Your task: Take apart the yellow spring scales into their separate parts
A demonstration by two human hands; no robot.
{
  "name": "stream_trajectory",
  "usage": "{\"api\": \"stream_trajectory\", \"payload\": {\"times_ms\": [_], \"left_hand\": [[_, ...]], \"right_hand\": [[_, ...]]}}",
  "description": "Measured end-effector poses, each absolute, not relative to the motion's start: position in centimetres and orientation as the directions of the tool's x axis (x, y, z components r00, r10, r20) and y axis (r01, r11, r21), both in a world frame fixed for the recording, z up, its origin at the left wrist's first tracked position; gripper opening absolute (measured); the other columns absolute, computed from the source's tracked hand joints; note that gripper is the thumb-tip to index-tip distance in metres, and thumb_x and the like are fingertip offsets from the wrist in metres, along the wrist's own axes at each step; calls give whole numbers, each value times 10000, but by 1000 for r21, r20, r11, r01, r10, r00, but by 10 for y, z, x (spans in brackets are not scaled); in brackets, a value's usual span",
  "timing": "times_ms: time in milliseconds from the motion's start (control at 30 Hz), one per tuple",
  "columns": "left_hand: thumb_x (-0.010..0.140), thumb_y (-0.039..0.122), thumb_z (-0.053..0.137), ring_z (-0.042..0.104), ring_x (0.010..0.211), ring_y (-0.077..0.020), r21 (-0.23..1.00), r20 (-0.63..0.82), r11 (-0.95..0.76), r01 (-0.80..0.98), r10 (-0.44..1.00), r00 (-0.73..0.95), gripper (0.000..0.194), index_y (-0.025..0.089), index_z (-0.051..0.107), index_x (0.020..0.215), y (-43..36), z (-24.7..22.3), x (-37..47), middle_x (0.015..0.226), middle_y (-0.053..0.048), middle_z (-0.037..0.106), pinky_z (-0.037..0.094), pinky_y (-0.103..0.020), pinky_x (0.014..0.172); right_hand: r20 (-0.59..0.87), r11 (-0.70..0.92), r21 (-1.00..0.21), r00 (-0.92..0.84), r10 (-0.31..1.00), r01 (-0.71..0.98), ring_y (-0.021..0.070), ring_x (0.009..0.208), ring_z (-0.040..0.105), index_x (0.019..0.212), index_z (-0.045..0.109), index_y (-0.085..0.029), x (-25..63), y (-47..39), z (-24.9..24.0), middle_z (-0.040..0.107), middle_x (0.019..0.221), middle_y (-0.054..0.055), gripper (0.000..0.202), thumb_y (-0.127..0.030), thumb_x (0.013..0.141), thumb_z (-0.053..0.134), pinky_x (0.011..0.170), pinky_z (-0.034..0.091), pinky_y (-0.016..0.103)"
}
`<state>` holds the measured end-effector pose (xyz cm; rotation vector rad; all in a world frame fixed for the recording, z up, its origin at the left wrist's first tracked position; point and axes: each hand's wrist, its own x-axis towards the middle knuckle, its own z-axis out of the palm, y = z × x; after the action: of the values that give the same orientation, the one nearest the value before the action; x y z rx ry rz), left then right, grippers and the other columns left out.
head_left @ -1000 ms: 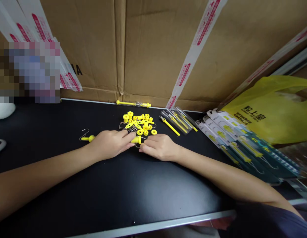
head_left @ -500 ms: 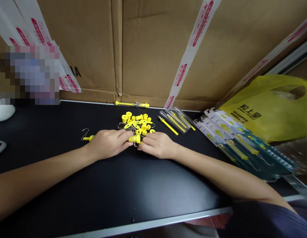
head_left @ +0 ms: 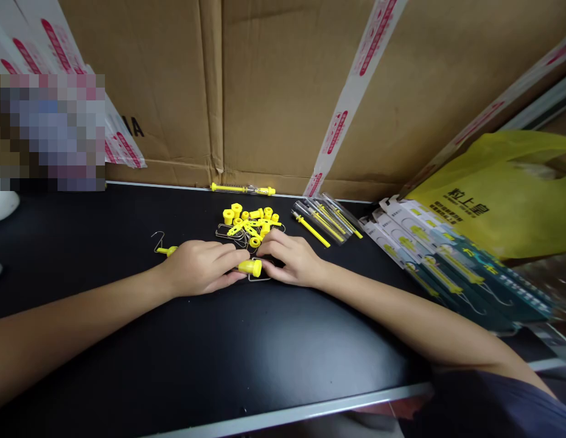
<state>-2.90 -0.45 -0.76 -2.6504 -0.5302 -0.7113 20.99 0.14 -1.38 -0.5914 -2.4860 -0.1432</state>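
My left hand (head_left: 205, 266) is closed around a spring scale (head_left: 250, 267) with yellow ends, lying about level above the black table. Its wire hook (head_left: 158, 242) sticks out past my wrist side, and a bent wire piece (head_left: 259, 279) shows at its other end. The middle of the scale is hidden in my fingers. My right hand (head_left: 289, 258) is at the near right edge of a pile of small yellow plastic parts (head_left: 246, 228). Its thumb and fingers are apart, with the fingertips over the parts and the thumb close to the scale's end.
Clear tubes with yellow rods (head_left: 322, 222) lie right of the pile. Another spring scale (head_left: 241, 190) rests along the back edge. Printed boxes (head_left: 440, 261) and a yellow bag (head_left: 497, 194) stand at the right. A large cardboard box (head_left: 274, 91) rises behind the table (head_left: 246, 359).
My right hand has moved from the scale's end up onto the pile's edge, and its fingers have parted. My left hand still holds the scale, whose end and wire now show more.
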Motion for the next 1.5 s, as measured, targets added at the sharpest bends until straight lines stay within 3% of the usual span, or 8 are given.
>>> {"api": "stream_trajectory", "payload": {"times_ms": [133, 367, 700, 900, 1033, 1233, 1500], "left_hand": [[922, 364, 421, 609, 645, -107, -239, 481, -895, 377, 228, 846, 214, 201, 531, 1008, -4, -7, -28, 783, 40, 639, 395, -235, 546], [935, 357, 385, 575, 605, -104, -238, 420, -910, 339, 218, 881, 231, 205, 553, 979, -4, -4, -27, 721, 37, 601, 380, -232, 532], [934, 355, 384, 584, 633, -103, -203, 404, -911, 358, 255, 878, 231, 211, 561, 970, -4, -4, -26, 736, 37, 605, 382, -229, 550], [931, 351, 391, 584, 628, -117, -237, 418, -902, 360, 239, 876, 219, 204, 543, 987, -5, -4, -27, 741, 34, 608, 380, -239, 541], [922, 317, 392, 583, 628, -119, -264, 453, -892, 367, 222, 863, 204, 184, 535, 980, -5, -4, -26, 745, 25, 611, 382, -242, 535], [874, 263, 418, 585, 640, -110, -199, 448, -896, 397, 277, 850, 140, 186, 533, 859, -5, -5, -25, 722, 29, 598, 398, -223, 562], [941, 424, 336, 588, 609, -117, -201, 405, -911, 360, 257, 877, 321, 186, 545, 888, -4, -2, -21, 717, 22, 617, 366, -237, 515]], "right_hand": [[501, 909, -40, -779, 377, 414, 111, 718, 554, 900, 530, -185, 210, 2, -13, 597, 813, 17, 127, -285, 903, 452, 580, 390, 217], [494, 913, 62, -807, 323, 403, 96, 640, 542, 858, 562, -182, 210, 1, -14, 597, 719, -3, 212, -336, 932, 436, 574, 347, 223], [458, 914, 37, -820, 344, 404, 88, 641, 576, 866, 559, -184, 211, 2, -15, 641, 739, -6, 223, -326, 948, 407, 573, 351, 214], [478, 898, 154, -827, 296, 411, 99, 654, 590, 990, 540, -178, 211, 0, -15, 649, 747, 1, 190, -285, 954, 388, 567, 356, 221], [506, 881, 217, -821, 266, 419, 97, 602, 568, 967, 538, -179, 210, -1, -13, 632, 683, -10, 182, -230, 957, 363, 540, 339, 222], [506, 895, 138, -807, 304, 424, 92, 614, 572, 929, 533, -176, 207, -2, -13, 642, 710, -6, 214, -230, 969, 329, 531, 312, 222], [443, 863, 91, -796, 412, 497, 100, 485, 472, 677, 491, -174, 205, -1, -13, 566, 561, -4, 452, -395, 983, 241, 493, 224, 259]]}}
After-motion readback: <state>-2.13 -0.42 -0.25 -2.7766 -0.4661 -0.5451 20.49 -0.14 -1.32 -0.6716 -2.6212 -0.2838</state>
